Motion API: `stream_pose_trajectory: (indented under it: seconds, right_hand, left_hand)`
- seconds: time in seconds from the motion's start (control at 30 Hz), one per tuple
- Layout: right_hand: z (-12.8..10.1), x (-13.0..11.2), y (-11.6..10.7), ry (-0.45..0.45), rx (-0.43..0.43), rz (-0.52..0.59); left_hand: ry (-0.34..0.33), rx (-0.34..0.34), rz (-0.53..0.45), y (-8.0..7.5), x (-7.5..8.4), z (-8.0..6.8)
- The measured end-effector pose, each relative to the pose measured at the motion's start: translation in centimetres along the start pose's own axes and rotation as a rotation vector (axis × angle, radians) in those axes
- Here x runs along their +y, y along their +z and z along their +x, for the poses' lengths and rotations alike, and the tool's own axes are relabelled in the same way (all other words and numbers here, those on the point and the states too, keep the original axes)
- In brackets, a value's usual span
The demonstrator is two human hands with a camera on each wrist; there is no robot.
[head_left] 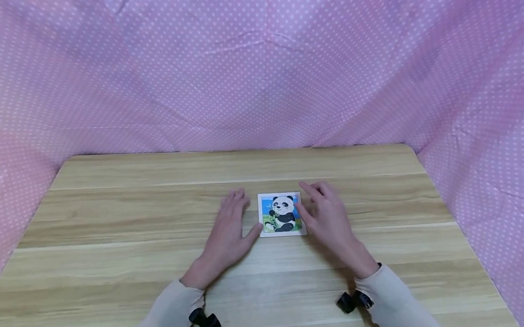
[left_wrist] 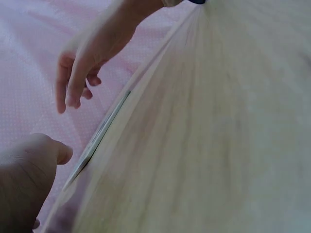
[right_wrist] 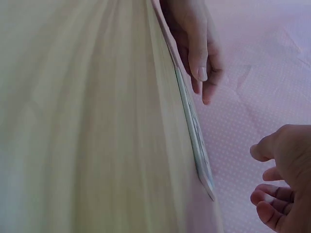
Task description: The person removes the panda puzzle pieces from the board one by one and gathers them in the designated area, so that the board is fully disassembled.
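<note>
A small square panda picture puzzle (head_left: 283, 216) in a pale frame lies flat on the wooden table, between the two hands. My left hand (head_left: 228, 234) is at its left side with fingers straight, the thumb tip right at the frame's lower left edge. On the other side my right hand (head_left: 329, 221) hovers with loosely bent fingers, overlapping the puzzle's right edge in the head view. From the left wrist, the puzzle (left_wrist: 102, 131) shows edge-on below the right hand (left_wrist: 92, 58). The right wrist view shows the puzzle (right_wrist: 194, 131) too, with nothing between the right hand's (right_wrist: 286, 179) fingers.
The wood-grain table (head_left: 110, 249) extends around the puzzle, its far edge meeting a pink dotted cloth (head_left: 254, 70) that hangs behind and at both sides. Black wrist cameras sit on the left (head_left: 206, 322) and right (head_left: 354, 301) sleeves.
</note>
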State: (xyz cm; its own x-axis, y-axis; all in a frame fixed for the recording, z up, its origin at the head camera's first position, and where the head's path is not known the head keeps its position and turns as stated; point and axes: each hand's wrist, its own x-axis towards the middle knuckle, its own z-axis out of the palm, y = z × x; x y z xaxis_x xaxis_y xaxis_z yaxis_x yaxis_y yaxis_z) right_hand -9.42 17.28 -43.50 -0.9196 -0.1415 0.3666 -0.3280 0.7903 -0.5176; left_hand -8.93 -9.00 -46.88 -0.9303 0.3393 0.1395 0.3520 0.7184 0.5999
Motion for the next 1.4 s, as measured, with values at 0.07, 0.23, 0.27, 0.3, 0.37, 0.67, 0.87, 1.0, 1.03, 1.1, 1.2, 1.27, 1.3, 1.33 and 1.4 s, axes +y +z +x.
stream_pose_trajectory:
  seconds: [0.07, 0.23, 0.27, 0.3, 0.37, 0.67, 0.87, 1.0, 1.03, 1.1, 1.2, 1.27, 1.3, 1.33, 1.4]
  right_hand:
    - [0.1, -0.2, 0.5, 0.016, -0.014, 0.017]
    - [0.4, -0.4, 1.6, 0.051, -0.028, 0.066]
    - [0.5, -0.4, 1.8, 0.054, -0.025, 0.077]
    - [0.6, -0.4, 2.1, 0.055, -0.021, 0.084]
    - [0.8, -0.5, 2.5, 0.051, -0.012, 0.098]
    - [1.4, -0.5, 4.1, 0.004, -0.018, 0.152]
    - [1.4, -0.2, 4.8, -0.045, -0.047, 0.174]
    - [1.5, 0.0, 5.2, -0.036, -0.063, 0.18]
    - [1.5, 0.1, 5.3, -0.034, -0.065, 0.184]
    - [1.6, 0.2, 5.5, -0.033, -0.07, 0.188]
    - [1.7, 0.3, 5.7, -0.032, -0.094, 0.179]
    - [1.7, 0.3, 5.7, -0.03, -0.116, 0.174]
    - [1.7, 0.3, 5.7, -0.03, -0.129, 0.17]
    - [1.7, 0.3, 5.6, -0.031, -0.143, 0.168]
    - [1.7, 0.2, 5.5, -0.036, -0.163, 0.167]
  left_hand:
    - [0.02, 0.005, -0.004, 0.1, 0.0, 0.0]
    - [0.061, 0.012, -0.011, 0.2, 0.0, -0.1]
    - [0.07, 0.011, -0.01, 0.3, -0.1, -0.1]
    - [0.078, 0.009, -0.008, 0.3, -0.2, -0.1]
    - [0.095, 0.007, -0.005, 0.3, -0.2, -0.1]
    - [0.156, -0.006, -0.017, 0.5, -0.5, -0.3]
    - [0.185, 0.001, -0.016, 0.8, -0.8, -0.3]
    - [0.179, 0.005, -0.026, 0.9, -1.0, -0.5]
    - [0.178, 0.005, -0.026, 0.9, -1.0, -0.5]
    - [0.175, 0.004, -0.027, 0.9, -1.1, -0.5]
    - [0.169, -0.002, -0.029, 0.7, -1.1, -0.5]
    - [0.169, -0.002, -0.029, 0.7, -1.1, -0.5]
    - [0.169, -0.004, -0.03, 0.6, -1.1, -0.5]
    - [0.168, -0.006, -0.03, 0.6, -1.1, -0.5]
    - [0.167, -0.009, -0.029, 0.6, -1.2, -0.4]
